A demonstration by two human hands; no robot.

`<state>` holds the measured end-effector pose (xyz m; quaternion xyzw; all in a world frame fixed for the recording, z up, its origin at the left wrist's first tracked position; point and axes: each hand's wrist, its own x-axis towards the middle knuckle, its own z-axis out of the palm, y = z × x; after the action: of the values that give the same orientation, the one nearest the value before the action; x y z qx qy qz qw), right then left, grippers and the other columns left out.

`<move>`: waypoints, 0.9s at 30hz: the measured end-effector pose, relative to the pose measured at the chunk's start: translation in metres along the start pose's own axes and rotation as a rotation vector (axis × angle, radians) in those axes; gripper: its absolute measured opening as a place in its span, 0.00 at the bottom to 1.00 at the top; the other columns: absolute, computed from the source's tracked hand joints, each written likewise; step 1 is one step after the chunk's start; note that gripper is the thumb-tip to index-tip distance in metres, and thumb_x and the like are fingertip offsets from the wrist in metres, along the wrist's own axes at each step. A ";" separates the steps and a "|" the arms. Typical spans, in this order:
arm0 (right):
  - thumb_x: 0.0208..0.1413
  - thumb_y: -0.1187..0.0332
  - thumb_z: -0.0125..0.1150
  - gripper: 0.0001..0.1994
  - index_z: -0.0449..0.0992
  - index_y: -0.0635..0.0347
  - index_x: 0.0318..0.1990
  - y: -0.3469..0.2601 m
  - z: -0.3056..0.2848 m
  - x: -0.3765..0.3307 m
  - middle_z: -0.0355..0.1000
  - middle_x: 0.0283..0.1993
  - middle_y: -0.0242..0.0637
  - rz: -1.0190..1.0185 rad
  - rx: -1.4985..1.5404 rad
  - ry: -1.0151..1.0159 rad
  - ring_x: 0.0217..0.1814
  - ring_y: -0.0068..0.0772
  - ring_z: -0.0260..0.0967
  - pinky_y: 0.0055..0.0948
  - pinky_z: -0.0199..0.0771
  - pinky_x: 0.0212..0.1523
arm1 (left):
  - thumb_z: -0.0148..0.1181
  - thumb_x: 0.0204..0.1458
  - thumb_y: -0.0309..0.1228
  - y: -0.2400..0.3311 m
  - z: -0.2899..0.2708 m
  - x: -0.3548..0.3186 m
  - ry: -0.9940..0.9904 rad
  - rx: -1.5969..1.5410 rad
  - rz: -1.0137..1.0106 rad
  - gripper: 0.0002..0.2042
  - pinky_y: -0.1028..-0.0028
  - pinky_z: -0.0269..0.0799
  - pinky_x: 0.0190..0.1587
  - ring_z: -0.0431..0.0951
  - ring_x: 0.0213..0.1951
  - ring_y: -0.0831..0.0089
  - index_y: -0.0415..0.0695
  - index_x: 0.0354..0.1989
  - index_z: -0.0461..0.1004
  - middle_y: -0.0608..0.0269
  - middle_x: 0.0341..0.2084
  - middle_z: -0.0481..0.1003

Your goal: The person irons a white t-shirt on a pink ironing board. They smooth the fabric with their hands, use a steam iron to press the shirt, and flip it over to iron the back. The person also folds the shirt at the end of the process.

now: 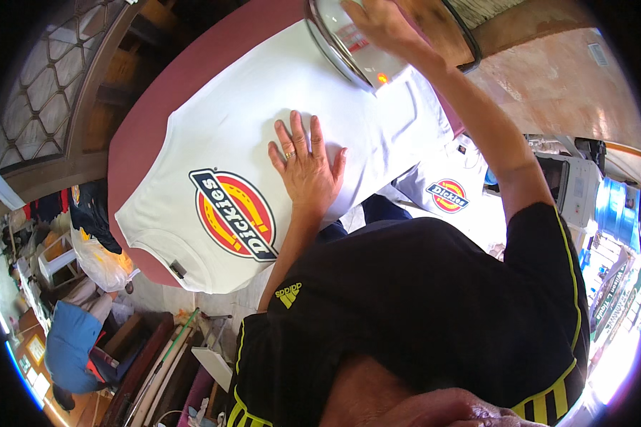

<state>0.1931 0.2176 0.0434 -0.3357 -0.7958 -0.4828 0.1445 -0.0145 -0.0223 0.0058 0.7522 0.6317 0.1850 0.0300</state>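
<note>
A white T-shirt [221, 128] with a round red, yellow and black print lies spread on a maroon-covered ironing board [141, 132], its neckline toward the lower left. My left hand [308, 167] rests flat on the shirt beside the print, fingers spread, a ring on one finger. At the far edge of the view, my right hand [379, 27] is closed at the top of a shiny metal iron [367, 60]. An orange light glows on the iron. Its handle is mostly hidden by the hand and cut off by the frame. Soft creases run through the cloth right of my left hand.
Another white shirt [445, 181] with a similar print hangs at the right. A metal lattice gate [39, 92] borders the left. Lower left are a plastic bag [98, 260], long poles [157, 373] and what looks like a person in blue [78, 349]. Blue containers [612, 206] stand far right.
</note>
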 end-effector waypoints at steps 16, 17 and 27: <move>0.64 0.50 0.50 0.23 0.74 0.62 0.53 0.110 0.086 0.060 0.75 0.49 0.56 -0.064 1.222 -0.437 0.53 0.57 0.72 0.46 0.71 0.54 | 0.55 0.54 0.57 0.059 0.029 0.029 0.036 0.073 -0.124 0.40 0.32 0.46 0.61 0.47 0.69 0.33 0.45 0.70 0.54 0.39 0.70 0.49; 0.65 0.49 0.48 0.26 0.71 0.62 0.59 0.112 0.066 0.069 0.72 0.56 0.57 0.022 1.291 -0.586 0.60 0.55 0.69 0.46 0.67 0.60 | 0.55 0.54 0.57 0.064 0.030 0.029 0.031 0.075 -0.142 0.41 0.32 0.46 0.61 0.47 0.69 0.33 0.45 0.70 0.55 0.39 0.70 0.49; 0.64 0.53 0.50 0.20 0.71 0.66 0.39 0.050 -0.043 0.004 0.74 0.32 0.62 0.196 1.394 -0.470 0.37 0.67 0.74 0.55 0.73 0.40 | 0.70 0.45 0.41 0.151 0.049 0.012 -0.036 -0.297 0.011 0.33 0.41 0.51 0.63 0.53 0.70 0.51 0.49 0.61 0.68 0.57 0.67 0.59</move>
<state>0.2200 0.1972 0.1002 -0.3302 -0.8940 0.2338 0.1925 0.1446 -0.0316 0.0048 0.7462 0.5926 0.2630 0.1510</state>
